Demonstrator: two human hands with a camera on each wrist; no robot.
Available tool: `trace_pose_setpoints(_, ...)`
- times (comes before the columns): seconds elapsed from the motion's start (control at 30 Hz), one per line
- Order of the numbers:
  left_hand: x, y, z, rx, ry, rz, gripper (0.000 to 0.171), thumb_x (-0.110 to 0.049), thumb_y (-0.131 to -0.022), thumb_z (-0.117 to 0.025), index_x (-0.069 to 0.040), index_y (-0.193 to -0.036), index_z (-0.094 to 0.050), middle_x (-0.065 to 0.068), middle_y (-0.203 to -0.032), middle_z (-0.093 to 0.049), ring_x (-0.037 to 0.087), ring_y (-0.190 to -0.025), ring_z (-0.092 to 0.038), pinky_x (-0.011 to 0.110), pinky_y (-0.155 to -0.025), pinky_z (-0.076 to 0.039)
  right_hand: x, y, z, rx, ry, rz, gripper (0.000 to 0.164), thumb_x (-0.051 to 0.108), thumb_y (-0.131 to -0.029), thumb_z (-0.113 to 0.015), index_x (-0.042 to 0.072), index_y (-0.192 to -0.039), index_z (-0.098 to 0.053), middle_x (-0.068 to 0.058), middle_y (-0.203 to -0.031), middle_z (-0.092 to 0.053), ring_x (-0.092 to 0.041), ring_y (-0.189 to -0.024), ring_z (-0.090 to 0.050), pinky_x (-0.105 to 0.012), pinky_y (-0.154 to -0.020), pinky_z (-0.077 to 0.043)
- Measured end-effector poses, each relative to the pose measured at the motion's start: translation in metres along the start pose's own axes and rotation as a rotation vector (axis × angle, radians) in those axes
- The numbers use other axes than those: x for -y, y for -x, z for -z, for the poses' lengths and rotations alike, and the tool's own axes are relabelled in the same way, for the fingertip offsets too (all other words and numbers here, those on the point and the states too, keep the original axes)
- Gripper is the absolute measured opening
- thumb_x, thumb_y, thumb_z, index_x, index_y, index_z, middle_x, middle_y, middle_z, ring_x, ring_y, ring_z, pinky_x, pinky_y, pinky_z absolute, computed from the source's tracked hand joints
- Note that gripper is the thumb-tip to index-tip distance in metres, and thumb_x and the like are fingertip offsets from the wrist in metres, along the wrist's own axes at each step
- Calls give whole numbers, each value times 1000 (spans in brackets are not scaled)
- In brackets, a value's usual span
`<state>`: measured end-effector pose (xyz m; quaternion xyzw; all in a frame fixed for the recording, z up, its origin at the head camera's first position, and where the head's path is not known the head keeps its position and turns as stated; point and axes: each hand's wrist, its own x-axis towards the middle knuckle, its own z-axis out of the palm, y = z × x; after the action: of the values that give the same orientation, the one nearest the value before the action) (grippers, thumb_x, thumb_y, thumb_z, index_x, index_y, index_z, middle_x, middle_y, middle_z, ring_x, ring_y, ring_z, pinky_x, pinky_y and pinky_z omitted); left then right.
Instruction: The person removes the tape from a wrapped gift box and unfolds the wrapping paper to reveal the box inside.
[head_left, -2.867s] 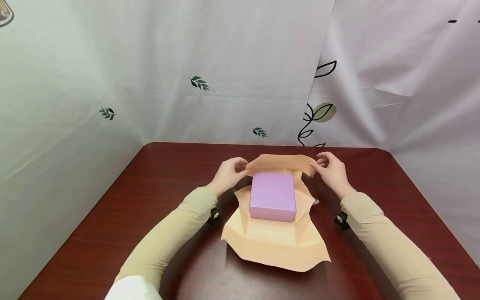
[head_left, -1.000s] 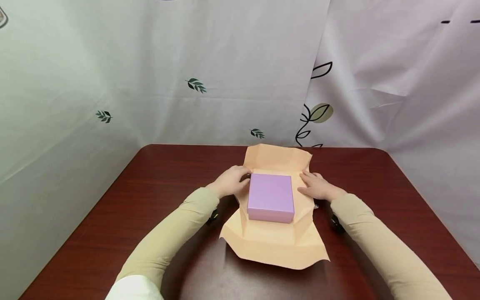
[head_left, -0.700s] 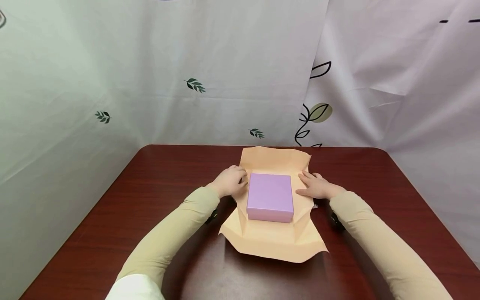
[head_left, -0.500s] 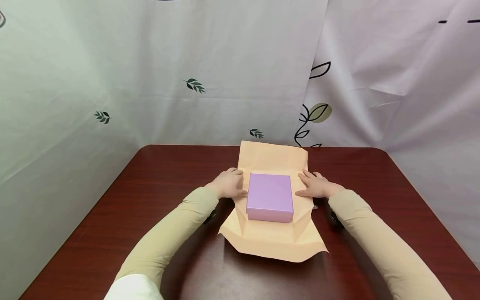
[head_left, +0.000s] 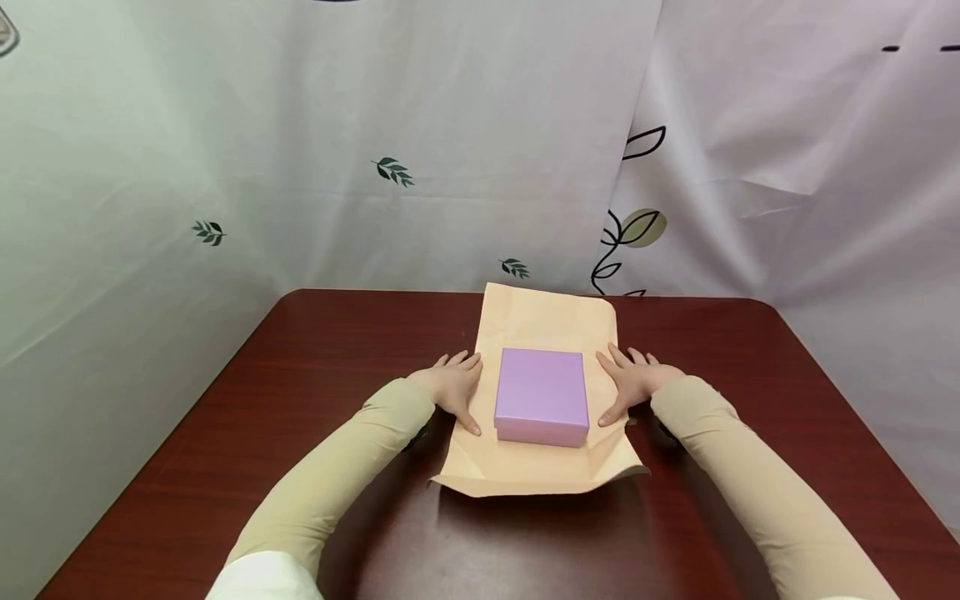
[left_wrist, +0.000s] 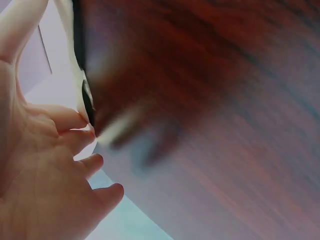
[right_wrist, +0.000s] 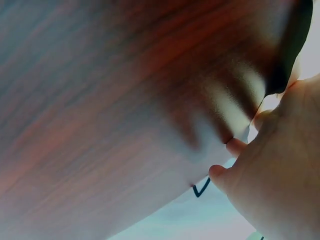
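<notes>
A purple lidded box (head_left: 542,386) sits on a creased sheet of light orange paper (head_left: 551,321) in the middle of the table. My left hand (head_left: 454,388) lies with spread fingers along the sheet's left edge, thumb extended toward me on the paper. On the opposite side, my right hand (head_left: 634,385) rests on the sheet's right edge, its fingers spread too and its thumb near the box. In the left wrist view, the left hand (left_wrist: 45,165) reaches to the paper's edge, seen dark and side-on. The right wrist view shows the right hand (right_wrist: 280,155) beside the paper edge.
The dark red-brown table (head_left: 337,367) has a glossy top that reflects the hands. White curtains (head_left: 465,125) printed with leaves hang behind it and at both sides. The sheet's near edge (head_left: 540,486) curls up off the table.
Both hands let go of the far flap's corners and came down beside the box, fingers and thumbs spreading. The far flap has opened back and the sheet lies flatter; the box stays in place.
</notes>
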<state>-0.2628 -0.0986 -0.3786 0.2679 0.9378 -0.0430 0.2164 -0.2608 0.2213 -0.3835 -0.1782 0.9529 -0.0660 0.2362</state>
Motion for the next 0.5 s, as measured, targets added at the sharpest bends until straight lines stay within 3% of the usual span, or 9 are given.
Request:
trace_pose_setpoints(0.33,2,2,-2,4,-11,-22,121,-63,-67,-75,-1,-151,-14,15,-159,-6,35,-146,-5,53,-116,-12,-2,-5,-5,-21,10,9,124,61,-63,-78,-2,-149,-15,-31,-153,-4,-57,-136,-8,-69,-106,-10)
trace_pose_setpoints(0.5,6,3,1,-81,51,-73,106,-61,-79,-65,2,-149,-18,18,-157,-12,38,-145,-9,51,-117,-14,-7,-3,1,-107,-39,57,118,60,-64,-77,-2,-148,-22,-33,-151,-11,-57,-134,-13,-71,-104,-13)
